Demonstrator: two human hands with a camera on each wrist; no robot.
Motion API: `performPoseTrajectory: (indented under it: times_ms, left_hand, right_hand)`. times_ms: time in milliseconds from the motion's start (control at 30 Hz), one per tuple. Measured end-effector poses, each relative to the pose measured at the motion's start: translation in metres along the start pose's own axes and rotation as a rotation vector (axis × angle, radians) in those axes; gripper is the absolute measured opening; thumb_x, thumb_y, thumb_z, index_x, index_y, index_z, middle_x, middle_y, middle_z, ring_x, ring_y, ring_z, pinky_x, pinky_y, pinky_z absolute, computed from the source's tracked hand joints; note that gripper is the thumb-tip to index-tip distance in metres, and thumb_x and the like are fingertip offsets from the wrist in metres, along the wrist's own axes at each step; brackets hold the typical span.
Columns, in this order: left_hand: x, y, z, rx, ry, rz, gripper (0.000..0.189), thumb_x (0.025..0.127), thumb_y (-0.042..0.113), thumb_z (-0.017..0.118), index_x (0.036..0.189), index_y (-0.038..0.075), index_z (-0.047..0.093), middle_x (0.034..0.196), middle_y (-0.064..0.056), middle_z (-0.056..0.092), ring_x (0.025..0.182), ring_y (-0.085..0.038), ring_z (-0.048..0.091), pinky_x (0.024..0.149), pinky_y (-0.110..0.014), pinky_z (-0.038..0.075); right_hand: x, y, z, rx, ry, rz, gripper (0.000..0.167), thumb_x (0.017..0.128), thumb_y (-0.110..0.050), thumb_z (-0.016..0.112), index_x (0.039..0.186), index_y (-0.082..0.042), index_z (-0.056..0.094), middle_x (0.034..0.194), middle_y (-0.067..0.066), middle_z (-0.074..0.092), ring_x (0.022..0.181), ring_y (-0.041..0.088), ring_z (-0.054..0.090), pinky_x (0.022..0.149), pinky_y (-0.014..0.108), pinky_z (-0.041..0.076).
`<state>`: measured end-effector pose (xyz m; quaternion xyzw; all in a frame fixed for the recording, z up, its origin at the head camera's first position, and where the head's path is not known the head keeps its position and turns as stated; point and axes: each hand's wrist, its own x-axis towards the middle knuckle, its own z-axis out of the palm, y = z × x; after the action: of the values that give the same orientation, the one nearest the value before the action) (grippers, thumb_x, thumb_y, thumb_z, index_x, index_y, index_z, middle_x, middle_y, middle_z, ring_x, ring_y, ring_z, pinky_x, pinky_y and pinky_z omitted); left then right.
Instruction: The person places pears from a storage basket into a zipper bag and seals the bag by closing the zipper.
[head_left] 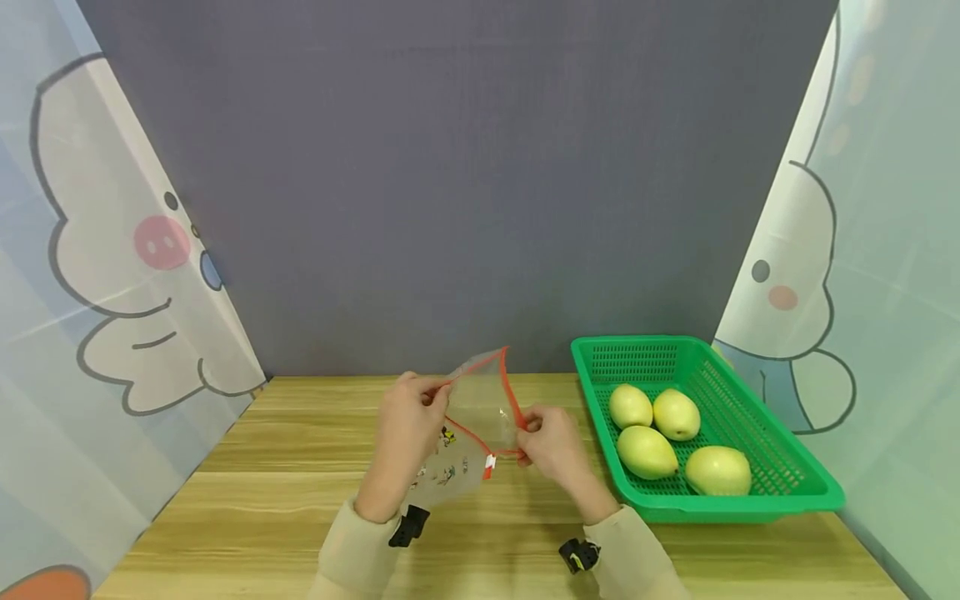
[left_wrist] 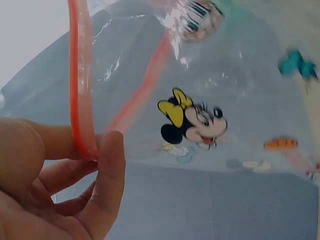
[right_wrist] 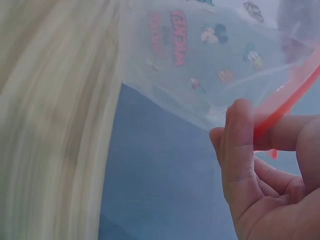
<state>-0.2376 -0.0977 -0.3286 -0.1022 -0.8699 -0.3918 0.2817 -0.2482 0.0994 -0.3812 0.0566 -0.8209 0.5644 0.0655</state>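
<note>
Between the two hands hangs a clear zipper bag (head_left: 450,467) with a red-orange zip edge and cartoon prints. Its mouth is spread apart, and a slider (head_left: 490,465) sits on the near edge. My left hand (head_left: 411,429) pinches one corner of the red edge between thumb and fingers; the left wrist view shows the bag (left_wrist: 220,75) with a mouse head printed on it. At the other side, my right hand (head_left: 553,446) pinches the red edge, and in the right wrist view its fingertips (right_wrist: 240,112) press against that strip. No contents show through the plastic.
A green plastic basket (head_left: 787,504) stands on the right of the wooden table (head_left: 247,492), with several pale yellow-green fruits (head_left: 647,452) inside. Behind the table rises a dark grey panel (head_left: 480,183), flanked by printed curtains (head_left: 120,250).
</note>
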Motion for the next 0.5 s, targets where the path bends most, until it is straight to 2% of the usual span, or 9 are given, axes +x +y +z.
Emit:
performPoseTrajectory:
  times_ms: [133,300,500]
  left_hand:
    - [0.002,-0.004,-0.009,-0.023,0.033,-0.051,0.012,0.093,0.005,0.069,0.097,0.001,0.08,0.085,-0.009,0.065,0.07,-0.018,0.063,0.056,-0.027,0.049]
    - [0.002,-0.006,-0.018,-0.067,0.016,-0.105,0.013,0.094,0.006,0.069,0.099,-0.001,0.079,0.088,-0.01,0.064,0.064,-0.016,0.065,0.051,-0.024,0.048]
    - [0.002,-0.008,-0.029,-0.047,0.037,-0.133,0.012,0.093,0.006,0.069,0.095,-0.001,0.079,0.091,-0.013,0.067,0.072,-0.021,0.07,0.058,-0.025,0.052]
  right_hand:
    - [-0.001,-0.005,-0.008,-0.002,0.012,-0.001,0.022,0.087,0.01,0.061,0.108,0.013,0.067,0.08,0.014,0.065,0.058,0.028,0.07,0.056,0.037,0.061]
    - [-0.002,-0.012,-0.016,-0.036,0.061,-0.036,0.02,0.088,0.008,0.062,0.107,0.01,0.069,0.081,0.013,0.067,0.062,0.032,0.071,0.054,0.032,0.059]
    - [-0.004,-0.015,-0.029,-0.003,0.085,-0.032,0.016,0.089,0.007,0.064,0.104,0.009,0.071,0.081,0.013,0.069,0.063,0.03,0.072,0.057,0.036,0.061]
